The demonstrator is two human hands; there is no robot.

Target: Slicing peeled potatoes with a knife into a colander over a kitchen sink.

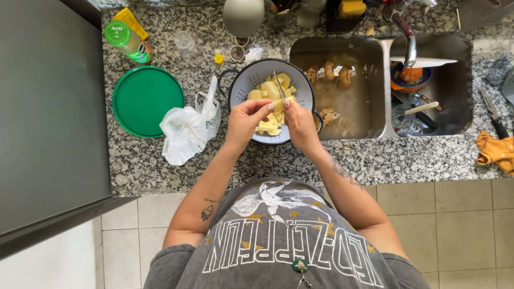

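Note:
Over a white colander on the granite counter, my left hand pinches a pale yellow potato piece. My right hand grips a small knife, whose blade points away over the colander and meets the piece. Several peeled yellow potato chunks lie inside the colander beneath both hands.
A white plastic bag and a green round lid lie left of the colander. The left sink basin holds brown unpeeled potatoes; the right basin holds dishes under the tap. An orange cloth lies at far right.

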